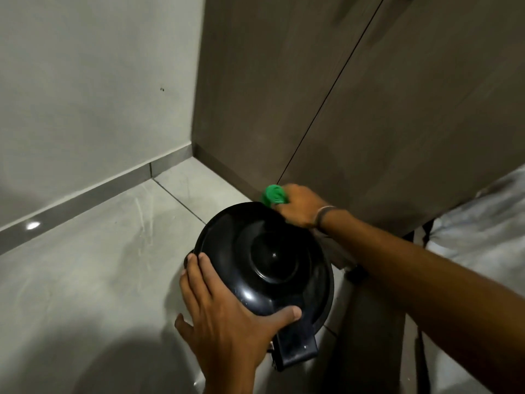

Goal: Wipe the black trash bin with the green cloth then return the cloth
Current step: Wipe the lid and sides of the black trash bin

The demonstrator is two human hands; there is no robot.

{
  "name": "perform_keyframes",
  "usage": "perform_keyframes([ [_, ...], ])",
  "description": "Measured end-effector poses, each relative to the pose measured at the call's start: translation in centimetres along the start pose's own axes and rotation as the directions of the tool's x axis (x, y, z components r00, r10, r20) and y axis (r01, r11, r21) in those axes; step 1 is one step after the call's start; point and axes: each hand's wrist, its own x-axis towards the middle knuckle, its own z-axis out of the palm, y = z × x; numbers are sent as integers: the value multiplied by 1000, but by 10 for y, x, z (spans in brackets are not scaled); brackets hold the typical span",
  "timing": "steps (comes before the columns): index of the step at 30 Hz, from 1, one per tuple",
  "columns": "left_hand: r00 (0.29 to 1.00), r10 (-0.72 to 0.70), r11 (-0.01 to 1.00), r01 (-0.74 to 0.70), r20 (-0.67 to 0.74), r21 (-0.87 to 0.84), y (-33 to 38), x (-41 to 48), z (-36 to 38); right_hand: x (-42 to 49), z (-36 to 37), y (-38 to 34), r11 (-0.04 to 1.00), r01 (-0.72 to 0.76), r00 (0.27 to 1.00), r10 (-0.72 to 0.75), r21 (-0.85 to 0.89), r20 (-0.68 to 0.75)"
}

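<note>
Bin (pixel 270 260) seen from above, lid on, standing on the floor (pixel 99 265) in the corner just beside the cabinet (pixel 369 109). Our left hand (pixel 227 317) grasps the lid's near rim, thumb laid across the top. Our right hand (pixel 301 206) is clenched round the bunched cloth (pixel 273 194), which we hold at the bin's far rim, on the cabinet side.

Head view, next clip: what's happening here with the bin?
A person is wiping a black trash bin that stands on the tiled floor beside a brown cabinet. The left hand holds the lid's near rim, thumb on top, steadying it. The right hand grips the bunched green cloth at the bin's far edge. The cloth has not yet been returned.
</note>
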Motion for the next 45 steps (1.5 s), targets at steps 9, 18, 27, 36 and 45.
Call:
perform_keyframes([
  [9,1000,12,1000,-12,-29,-3,2,-4,-1,-134,38,70,819,-498,856,516,285,13],
  [18,999,38,999,-37,-20,29,2,-4,-4,-154,-1,60,823,-313,825,483,474,-293],
  [27,984,70,994,-55,-164,95,-2,2,7,-164,103,7,926,366,922,-346,95,-175],
  [36,988,97,992,-86,-118,93,-3,1,-1,-109,87,-32,948,280,951,-252,154,-181],
  [45,996,89,995,-89,3,46,0,4,-7,-99,59,41,877,-76,930,234,475,-283],
])
